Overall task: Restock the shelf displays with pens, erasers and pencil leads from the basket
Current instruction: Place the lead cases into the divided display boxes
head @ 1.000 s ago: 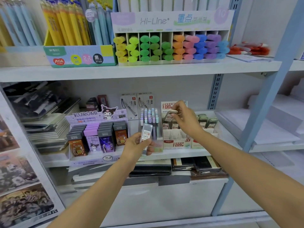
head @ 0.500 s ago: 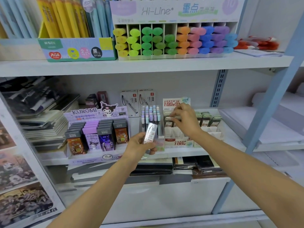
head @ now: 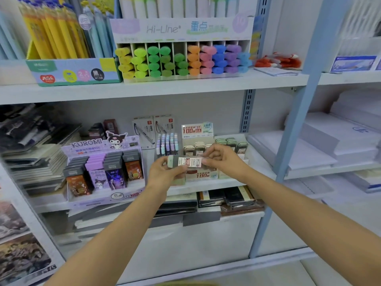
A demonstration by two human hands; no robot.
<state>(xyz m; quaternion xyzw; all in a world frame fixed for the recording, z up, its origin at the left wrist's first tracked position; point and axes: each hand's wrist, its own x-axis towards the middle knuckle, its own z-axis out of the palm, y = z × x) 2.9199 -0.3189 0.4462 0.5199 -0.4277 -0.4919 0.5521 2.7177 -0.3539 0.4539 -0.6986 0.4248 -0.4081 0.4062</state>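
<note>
A slim pencil lead case [head: 186, 162] with a pale green cap and a white and red label lies sideways between both hands, in front of the middle shelf. My left hand [head: 162, 172] grips its left, capped end. My right hand [head: 221, 158] pinches its right end. Just behind them stands the white lead display box [head: 198, 174] with rows of similar cases, and a second row of cases [head: 231, 142] to its right. The basket is out of view.
A purple Kuromi display [head: 103, 172] of lead boxes stands to the left. Pastel pens [head: 167, 143] stand upright behind my hands. The upper shelf [head: 154, 87] carries a Hi-Line highlighter rack [head: 181, 58] and yellow pens [head: 55, 32]. A blue upright post [head: 294, 129] rises on the right.
My right hand left the display box and came back to the case in my left hand. The case turned from upright to sideways, and both hands now hold it.
</note>
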